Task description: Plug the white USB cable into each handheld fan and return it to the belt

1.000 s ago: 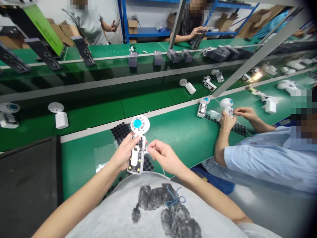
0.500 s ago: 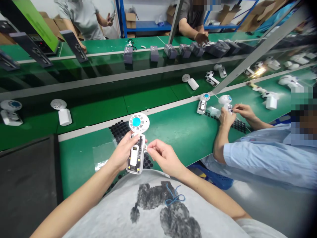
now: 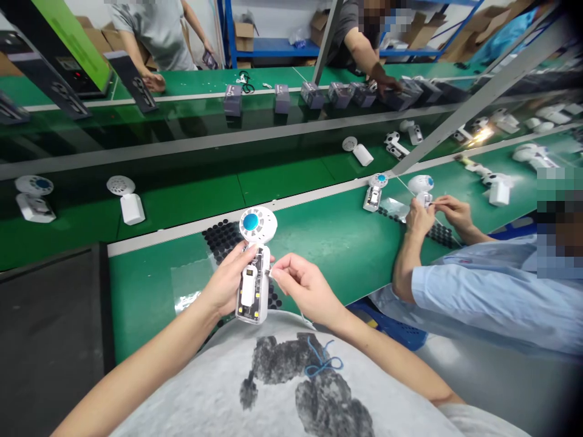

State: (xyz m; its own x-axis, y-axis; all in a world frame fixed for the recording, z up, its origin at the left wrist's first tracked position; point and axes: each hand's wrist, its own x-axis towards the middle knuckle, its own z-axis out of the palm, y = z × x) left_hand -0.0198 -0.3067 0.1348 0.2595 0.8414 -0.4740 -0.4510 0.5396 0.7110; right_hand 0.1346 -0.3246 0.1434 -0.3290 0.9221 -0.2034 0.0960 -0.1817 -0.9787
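My left hand (image 3: 228,278) is closed around the body of a small white handheld fan (image 3: 252,291), thumb across its neck. The fan is tilted slightly, its round head with a blue centre at the top, and a clear cover shows a dark circuit board with yellow squares. At the fan's right side, my right hand (image 3: 310,288) pinches a small white cable plug (image 3: 269,272) with a metal tip. Whether the tip is inside the fan's side or just against it, I cannot tell. A thin white cable (image 3: 303,318) hangs below my right hand.
Black round pads (image 3: 218,240) and a clear plastic bag (image 3: 184,285) lie on the green bench (image 3: 328,243). More fans (image 3: 132,208) rest on the conveyor belt (image 3: 191,200) beyond. A co-worker's hands (image 3: 421,215) work at the right. A dark tray (image 3: 50,315) stands left.
Fans on the belt have moved to the right. The fan in my left hand has shifted slightly right and down; the plug's metal tip shows more clearly. People across the belt have moved their arms.
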